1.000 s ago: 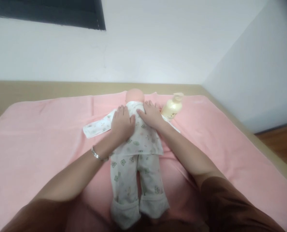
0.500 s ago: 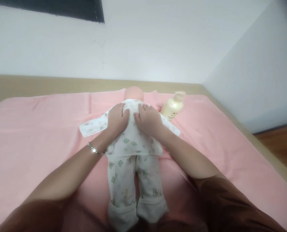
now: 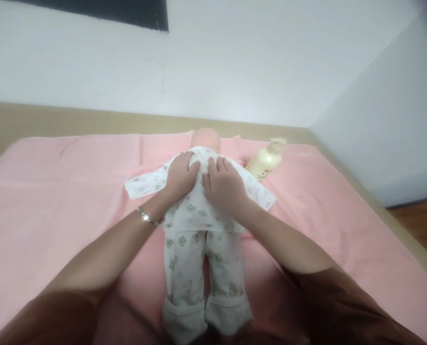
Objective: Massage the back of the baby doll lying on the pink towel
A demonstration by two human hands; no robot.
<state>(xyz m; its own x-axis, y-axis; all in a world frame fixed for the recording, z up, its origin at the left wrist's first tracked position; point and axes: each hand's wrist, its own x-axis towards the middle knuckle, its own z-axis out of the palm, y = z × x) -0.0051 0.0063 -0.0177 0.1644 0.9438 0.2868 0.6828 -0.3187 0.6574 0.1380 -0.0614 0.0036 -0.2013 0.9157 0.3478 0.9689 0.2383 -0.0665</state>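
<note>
A baby doll (image 3: 199, 211) in a white patterned top and trousers lies on the pink cloth, its bald head (image 3: 206, 138) at the far end and its legs toward me. It appears to lie face down. My left hand (image 3: 182, 176) rests flat on the left side of its upper back, thumb apart from the fingers. On the right side, my right hand (image 3: 225, 186) lies with fingers spread on the doll's top. Neither hand grips anything. The doll's sleeves stretch out to both sides, partly covered by my hands.
A cream pump bottle (image 3: 265, 160) leans beside the doll's right-hand sleeve. The pink cloth (image 3: 62, 191) covers a tan surface (image 3: 55, 117) that meets a white wall (image 3: 235, 62). A dark panel (image 3: 127, 12) is at the upper left, and brown floor (image 3: 420, 215) shows at right.
My right hand has slid slightly down the doll's back, and its fingers are more spread. My left hand stays about the same on the doll. The whole view has shifted a little.
</note>
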